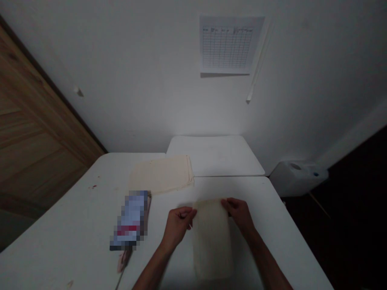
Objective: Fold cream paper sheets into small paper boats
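A cream-coloured piece of cloth (pixel 212 241), long and rectangular, hangs or lies over the near part of the white table between my two hands. My left hand (pixel 178 225) pinches its far left corner with thumb and finger. At the far right corner, my right hand (pixel 238 211) grips the same cloth in a pinch. Beyond my left hand, another flat cream cloth (pixel 160 173) rests on the table, with layered edges on its right side.
A pixelated rectangular item (pixel 130 219) lies left of my hands, with something pinkish under it. White tables (pixel 217 155) meet at seams against the wall. A printed sheet (pixel 229 46) hangs there. A white plastic container (pixel 298 177) stands at the right; a wooden door (pixel 36 112) is left.
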`<action>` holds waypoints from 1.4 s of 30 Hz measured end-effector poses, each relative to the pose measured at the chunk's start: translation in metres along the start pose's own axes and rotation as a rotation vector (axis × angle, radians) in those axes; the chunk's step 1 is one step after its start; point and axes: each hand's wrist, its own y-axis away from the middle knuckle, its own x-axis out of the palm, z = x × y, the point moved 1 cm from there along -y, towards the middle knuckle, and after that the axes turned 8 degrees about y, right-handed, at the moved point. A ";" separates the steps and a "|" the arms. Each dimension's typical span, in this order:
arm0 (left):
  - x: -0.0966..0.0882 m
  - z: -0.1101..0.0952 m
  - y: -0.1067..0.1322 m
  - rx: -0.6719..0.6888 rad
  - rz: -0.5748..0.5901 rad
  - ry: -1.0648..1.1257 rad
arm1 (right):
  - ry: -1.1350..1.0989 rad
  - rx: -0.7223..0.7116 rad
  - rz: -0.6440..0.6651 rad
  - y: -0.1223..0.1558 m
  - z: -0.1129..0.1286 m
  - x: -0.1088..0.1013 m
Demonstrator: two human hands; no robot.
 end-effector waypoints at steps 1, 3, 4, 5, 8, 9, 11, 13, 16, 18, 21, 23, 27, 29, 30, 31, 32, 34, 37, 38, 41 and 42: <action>0.000 0.000 0.000 -0.007 0.003 -0.005 | 0.009 -0.002 0.007 0.000 -0.001 0.000; 0.000 0.001 0.000 -0.019 0.012 -0.014 | 0.013 0.001 0.003 0.000 -0.002 -0.001; 0.000 0.001 0.000 -0.022 0.016 -0.019 | 0.006 0.005 0.000 0.000 -0.002 -0.001; -0.001 0.001 0.000 -0.025 0.017 -0.022 | -0.006 0.011 0.000 0.000 -0.002 -0.002; -0.003 0.002 -0.001 -0.026 0.000 -0.025 | -0.032 0.027 0.016 0.000 -0.002 -0.003; -0.005 0.003 -0.002 -0.023 -0.008 -0.025 | -0.033 0.032 0.024 0.001 -0.002 -0.004; -0.007 0.005 -0.004 -0.016 -0.019 -0.021 | -0.018 0.039 0.039 0.001 -0.003 -0.005; -0.007 0.006 -0.005 -0.018 -0.025 -0.013 | 0.009 0.028 0.039 0.001 -0.004 -0.005; -0.005 0.008 -0.005 -0.042 -0.017 0.006 | 0.047 -0.005 0.004 0.001 -0.007 -0.005; -0.003 0.009 -0.004 -0.063 -0.008 0.014 | 0.063 -0.018 -0.028 -0.001 -0.009 -0.005; -0.002 0.012 -0.002 -0.092 0.012 0.005 | 0.076 -0.028 -0.080 -0.003 -0.010 -0.006; -0.003 0.016 0.000 -0.105 0.038 -0.006 | 0.080 -0.030 -0.105 -0.004 -0.010 -0.007; -0.005 0.024 0.005 -0.125 0.070 -0.019 | 0.084 -0.028 -0.117 -0.006 -0.009 -0.009; -0.005 0.025 0.007 -0.133 0.070 -0.027 | 0.073 -0.027 -0.121 -0.007 -0.010 -0.009; -0.004 0.025 0.009 -0.137 0.073 -0.030 | 0.067 -0.025 -0.124 -0.007 -0.010 -0.009; -0.004 0.024 0.010 -0.140 0.078 -0.032 | 0.062 -0.023 -0.127 -0.007 -0.011 -0.009; -0.004 0.024 0.011 -0.144 0.086 -0.033 | 0.061 -0.020 -0.132 -0.008 -0.012 -0.009; -0.003 0.022 0.012 -0.156 0.102 -0.035 | 0.067 -0.019 -0.145 -0.009 -0.013 -0.009; -0.002 0.021 0.014 -0.169 0.111 -0.047 | 0.076 -0.030 -0.162 -0.012 -0.014 -0.011; -0.001 0.021 0.015 -0.170 0.118 -0.051 | 0.075 -0.033 -0.165 -0.013 -0.014 -0.012; -0.001 0.023 0.018 -0.172 0.138 -0.067 | 0.073 -0.033 -0.179 -0.015 -0.015 -0.014; -0.001 0.024 0.019 -0.173 0.142 -0.074 | 0.086 -0.036 -0.186 -0.016 -0.015 -0.015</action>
